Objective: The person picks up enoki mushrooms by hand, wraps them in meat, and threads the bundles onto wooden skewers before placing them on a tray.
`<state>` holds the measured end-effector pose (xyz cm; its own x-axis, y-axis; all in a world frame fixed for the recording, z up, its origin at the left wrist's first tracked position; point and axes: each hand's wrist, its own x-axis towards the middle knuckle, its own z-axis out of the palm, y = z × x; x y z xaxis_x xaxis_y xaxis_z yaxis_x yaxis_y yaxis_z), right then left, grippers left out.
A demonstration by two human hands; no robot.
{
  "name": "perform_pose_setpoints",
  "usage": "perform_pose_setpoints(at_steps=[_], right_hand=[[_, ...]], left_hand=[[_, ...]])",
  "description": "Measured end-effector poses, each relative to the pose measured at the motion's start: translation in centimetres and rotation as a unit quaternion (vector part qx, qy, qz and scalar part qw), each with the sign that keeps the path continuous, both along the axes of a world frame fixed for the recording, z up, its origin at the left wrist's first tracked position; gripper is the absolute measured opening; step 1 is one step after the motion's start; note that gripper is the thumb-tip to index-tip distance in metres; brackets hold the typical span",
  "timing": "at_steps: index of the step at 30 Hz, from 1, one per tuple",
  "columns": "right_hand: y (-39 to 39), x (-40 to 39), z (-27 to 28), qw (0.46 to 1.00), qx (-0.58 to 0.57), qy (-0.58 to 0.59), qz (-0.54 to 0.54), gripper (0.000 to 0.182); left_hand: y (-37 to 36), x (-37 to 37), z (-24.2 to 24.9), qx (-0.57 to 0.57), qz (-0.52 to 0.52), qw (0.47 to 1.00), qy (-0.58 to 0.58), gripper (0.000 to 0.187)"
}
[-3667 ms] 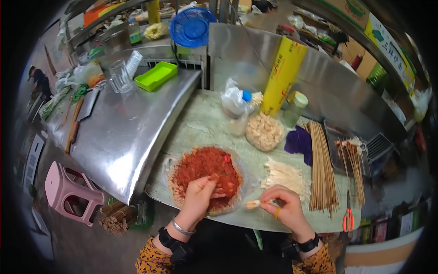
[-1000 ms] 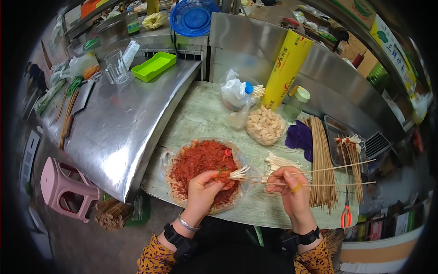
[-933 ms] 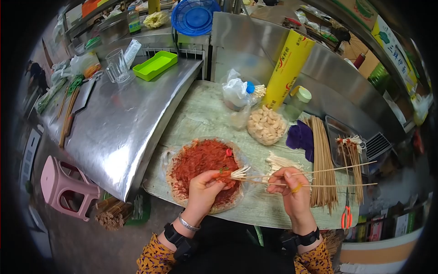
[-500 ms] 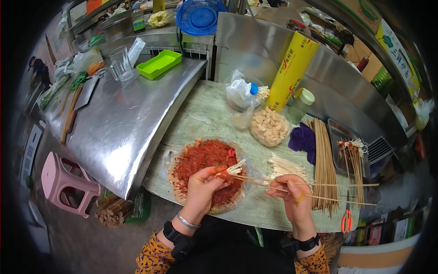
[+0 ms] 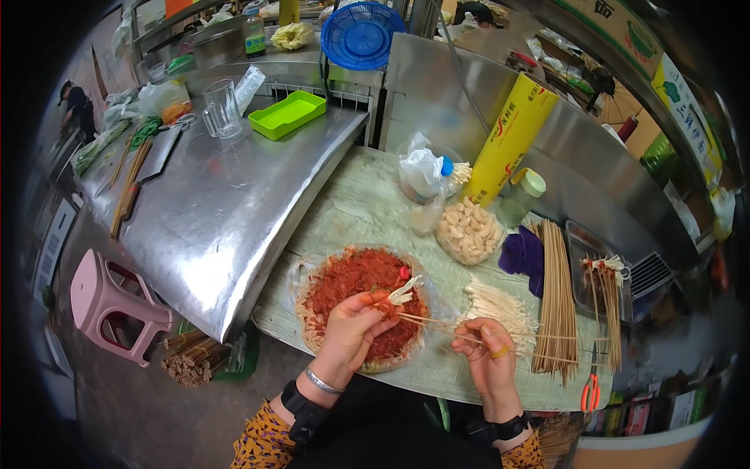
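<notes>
Pinched in my left hand point(image 5: 353, 328) is a small bundle of white enoki mushrooms point(image 5: 403, 292), smeared red at the base. Thin bamboo skewers point(image 5: 422, 319) run from this bundle to my right hand point(image 5: 487, 350), whose fingers are closed around them. Their long ends stick out past that hand to the right. Behind and below my left hand lies a round mass of red chopped sauce point(image 5: 351, 277), with a small red cap-like piece at its edge. Loose enoki mushrooms point(image 5: 500, 314) lie on the table just beyond my right hand.
Right of the mushrooms are a stack of bamboo skewers point(image 5: 555, 301), a purple cloth point(image 5: 522, 254), orange-handled scissors point(image 5: 591, 393) and a tray point(image 5: 574, 234) with finished-looking skewers. Garlic cloves point(image 5: 470, 230) and a yellow film roll point(image 5: 512, 141) stand behind. A steel table point(image 5: 211, 211) adjoins left.
My right hand has shifted slightly left and lower, with the skewers still in it. My left hand keeps its pinch on the enoki bundle. The whole view has moved slightly.
</notes>
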<state>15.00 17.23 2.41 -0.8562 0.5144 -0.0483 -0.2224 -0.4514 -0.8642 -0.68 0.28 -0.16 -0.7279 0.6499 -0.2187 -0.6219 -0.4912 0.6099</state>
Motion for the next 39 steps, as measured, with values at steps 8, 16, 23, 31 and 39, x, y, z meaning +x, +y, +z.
perform_pose_setpoints(at_steps=[8, 16, 23, 31, 39], right_hand=[[-0.3, -0.8, -2.5, 0.993, -0.115, 0.024, 0.002, 0.023], [-3.2, -1.2, -0.2, 0.998, -0.005, 0.014, -0.057, 0.025], [-3.8, -0.3, 1.2, 0.925, 0.369, 0.014, -0.091, 0.025], [-4.4, -0.7, 3.6, 0.84, 0.539, 0.038, -0.04, 0.015], [-5.2, -1.2, 3.6, 0.793, 0.604, 0.067, -0.041, 0.022]], left_hand=[[-0.2, -0.1, 0.0, 0.01, -0.008, 1.0, -0.017, 0.024], [0.1, 0.6, 0.2, -0.017, 0.026, 0.999, 0.028, 0.026], [0.6, 1.0, 0.0, -0.02, 0.085, 0.994, 0.066, 0.027], [0.8, 1.2, -0.5, -0.044, 0.096, 0.988, 0.115, 0.025], [0.9, 1.1, -0.2, -0.072, 0.084, 0.989, 0.096, 0.022]])
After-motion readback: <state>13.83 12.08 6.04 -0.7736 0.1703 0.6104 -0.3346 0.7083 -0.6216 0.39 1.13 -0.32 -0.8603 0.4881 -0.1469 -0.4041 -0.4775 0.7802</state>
